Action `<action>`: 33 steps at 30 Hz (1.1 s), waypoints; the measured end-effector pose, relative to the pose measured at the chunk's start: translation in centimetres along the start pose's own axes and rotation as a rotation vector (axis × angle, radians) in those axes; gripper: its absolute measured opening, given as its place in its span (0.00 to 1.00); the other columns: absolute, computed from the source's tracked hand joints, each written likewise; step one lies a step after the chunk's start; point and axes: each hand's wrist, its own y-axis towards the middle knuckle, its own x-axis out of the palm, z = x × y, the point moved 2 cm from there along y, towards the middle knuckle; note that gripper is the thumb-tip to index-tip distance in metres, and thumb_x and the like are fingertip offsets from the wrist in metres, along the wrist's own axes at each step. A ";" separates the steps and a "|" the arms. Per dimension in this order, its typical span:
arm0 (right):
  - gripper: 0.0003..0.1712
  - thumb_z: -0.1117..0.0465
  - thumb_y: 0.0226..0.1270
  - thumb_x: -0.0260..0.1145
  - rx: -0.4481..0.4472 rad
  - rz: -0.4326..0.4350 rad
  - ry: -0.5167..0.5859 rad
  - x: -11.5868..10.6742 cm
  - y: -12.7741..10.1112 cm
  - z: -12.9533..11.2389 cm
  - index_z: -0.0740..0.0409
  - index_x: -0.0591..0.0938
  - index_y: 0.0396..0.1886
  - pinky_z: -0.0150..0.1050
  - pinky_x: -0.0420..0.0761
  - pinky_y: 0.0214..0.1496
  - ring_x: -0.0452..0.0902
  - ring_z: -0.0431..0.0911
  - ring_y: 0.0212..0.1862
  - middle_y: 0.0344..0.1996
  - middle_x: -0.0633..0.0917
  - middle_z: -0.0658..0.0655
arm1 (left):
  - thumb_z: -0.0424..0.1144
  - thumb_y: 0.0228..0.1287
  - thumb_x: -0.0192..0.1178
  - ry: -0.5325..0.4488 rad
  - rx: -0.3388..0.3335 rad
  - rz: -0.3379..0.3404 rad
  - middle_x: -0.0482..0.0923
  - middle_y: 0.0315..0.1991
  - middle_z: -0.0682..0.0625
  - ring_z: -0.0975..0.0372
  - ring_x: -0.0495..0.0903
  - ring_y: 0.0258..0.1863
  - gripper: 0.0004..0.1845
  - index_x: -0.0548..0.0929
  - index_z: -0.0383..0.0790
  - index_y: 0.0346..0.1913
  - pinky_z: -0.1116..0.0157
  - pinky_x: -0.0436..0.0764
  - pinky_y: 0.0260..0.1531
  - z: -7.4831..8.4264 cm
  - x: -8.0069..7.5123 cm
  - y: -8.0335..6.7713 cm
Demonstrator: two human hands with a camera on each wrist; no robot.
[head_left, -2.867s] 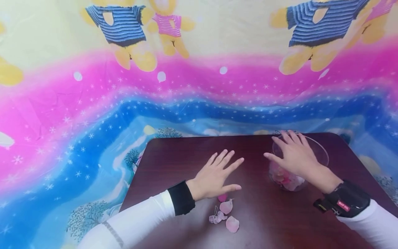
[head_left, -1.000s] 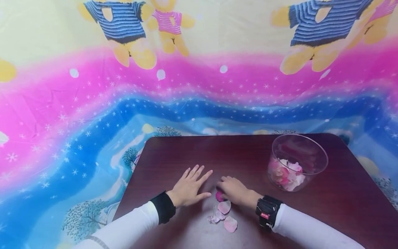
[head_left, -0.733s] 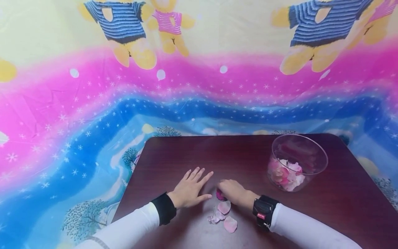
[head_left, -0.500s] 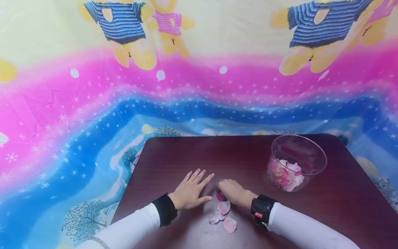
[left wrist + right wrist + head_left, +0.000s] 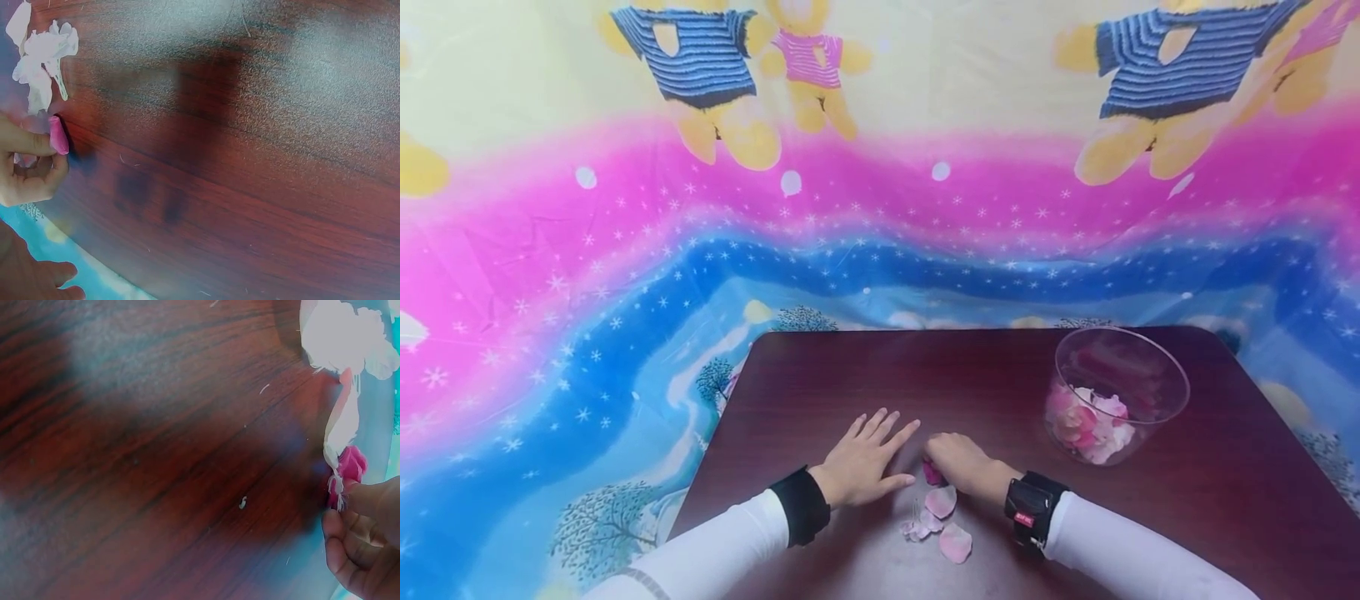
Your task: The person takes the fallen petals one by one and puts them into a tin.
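My left hand (image 5: 865,454) lies flat on the dark wooden table (image 5: 1000,375), fingers straight and spread. Just right of it my right hand (image 5: 958,462) pinches a dark pink petal (image 5: 932,475) that rests on the tabletop. The right wrist view shows that petal (image 5: 350,465) held between my fingertips (image 5: 353,506). The left wrist view shows the same pinch on the petal (image 5: 58,134). Three pale pink petals (image 5: 942,500) lie loose just in front of my hands. A clear glass bowl (image 5: 1157,367) holding several pink and white petals stands at the right.
A bright cartoon-print cloth (image 5: 700,250) hangs behind the table and spreads around it. The table's left edge (image 5: 715,450) runs close to my left forearm. Pale petals (image 5: 344,337) lie beside the pinched one.
My right hand left the bowl and came down to the loose petals, taking the dark pink one in a pinch. The left hand drew back a little toward me.
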 end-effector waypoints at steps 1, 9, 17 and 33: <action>0.14 0.70 0.56 0.66 0.003 0.004 -0.002 0.0 0.0 0.0 0.48 0.80 0.17 0.29 0.68 0.24 0.65 0.33 0.21 0.16 0.73 0.41 | 0.70 0.70 0.48 -0.005 0.002 0.003 0.59 0.79 0.43 0.47 0.57 0.80 0.43 0.52 0.58 0.81 0.43 0.60 0.76 0.0 -0.1 0.0; 0.11 0.68 0.61 0.67 0.067 0.021 0.029 -0.1 -0.3 0.7 0.50 0.81 0.22 0.31 0.71 0.27 0.69 0.35 0.24 0.20 0.76 0.43 | 0.68 0.72 0.47 -0.032 0.000 0.011 0.56 0.81 0.43 0.47 0.55 0.81 0.41 0.51 0.59 0.82 0.43 0.59 0.77 0.1 -1.1 0.3; 0.06 0.68 0.59 0.69 0.135 0.095 -0.011 -3.1 -0.1 1.5 0.53 0.83 0.28 0.41 0.79 0.31 0.78 0.41 0.29 0.23 0.79 0.46 | 0.70 0.71 0.45 -0.019 0.020 0.036 0.55 0.81 0.44 0.50 0.52 0.82 0.42 0.49 0.60 0.82 0.45 0.57 0.78 0.7 -2.6 1.3; 0.11 0.71 0.60 0.69 0.287 0.236 -0.086 -12.5 -2.4 3.7 0.55 0.79 0.23 0.40 0.73 0.25 0.71 0.42 0.23 0.20 0.77 0.50 | 0.72 0.71 0.42 0.011 0.115 0.065 0.51 0.83 0.48 0.53 0.49 0.83 0.43 0.41 0.65 0.82 0.47 0.56 0.79 4.3 -5.9 3.6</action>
